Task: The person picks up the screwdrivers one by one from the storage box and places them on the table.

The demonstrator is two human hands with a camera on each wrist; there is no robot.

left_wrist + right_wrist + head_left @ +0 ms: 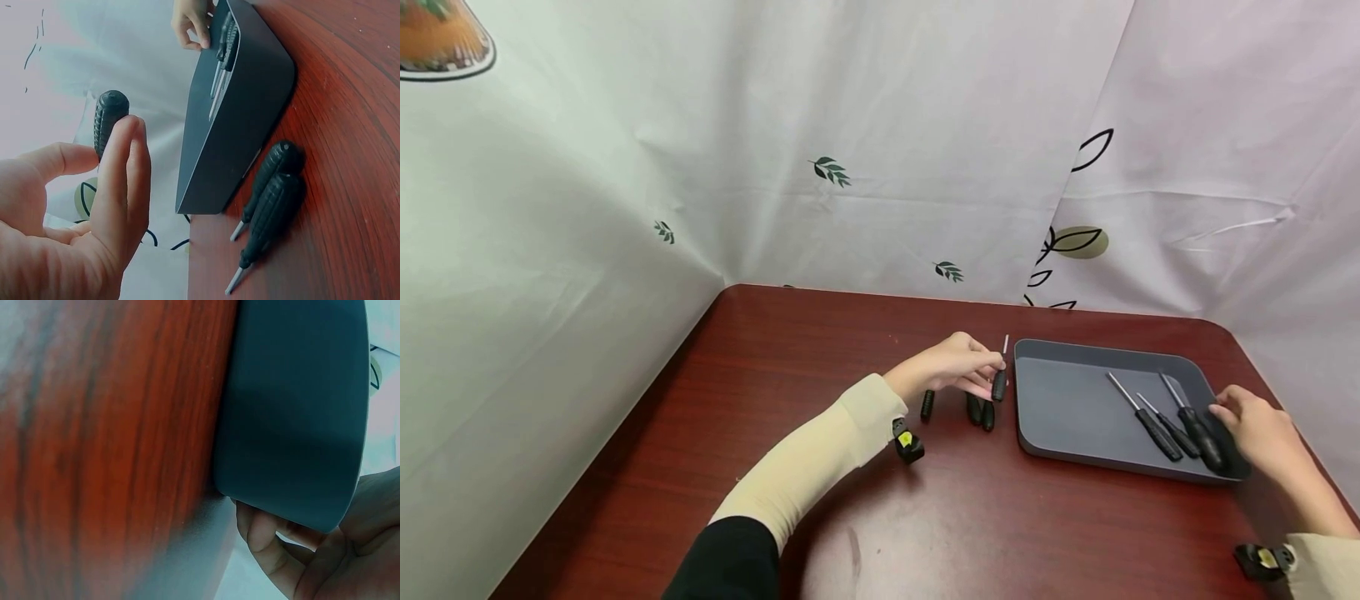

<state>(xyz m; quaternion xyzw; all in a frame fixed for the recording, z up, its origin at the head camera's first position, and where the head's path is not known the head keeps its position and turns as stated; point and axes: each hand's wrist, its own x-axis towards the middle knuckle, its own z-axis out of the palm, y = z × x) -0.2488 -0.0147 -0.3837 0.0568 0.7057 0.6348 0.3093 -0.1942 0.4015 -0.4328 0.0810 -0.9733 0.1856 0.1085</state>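
Observation:
My left hand [957, 367] pinches a small black-handled screwdriver [999, 385] between thumb and fingertips, just left of the grey tray [1052, 408]. In the left wrist view its ribbed handle [111, 119] stands above the fingertips, clear of the table. My right hand [1258, 429] grips the tray's right rim, the thumb over the edge and the fingers against the outer wall. Inside the tray, toward the right, lie three black-handled screwdrivers [1157, 435]. Two more screwdrivers [275, 215] rest on the table below my left hand. Another black handle [927, 405] shows beside the left wrist, its far part hidden.
The reddish-brown wooden table [820, 350] has rounded back corners. White cloth [880, 133] with leaf prints hangs behind it and along the sides. The tray stands near the table's right edge.

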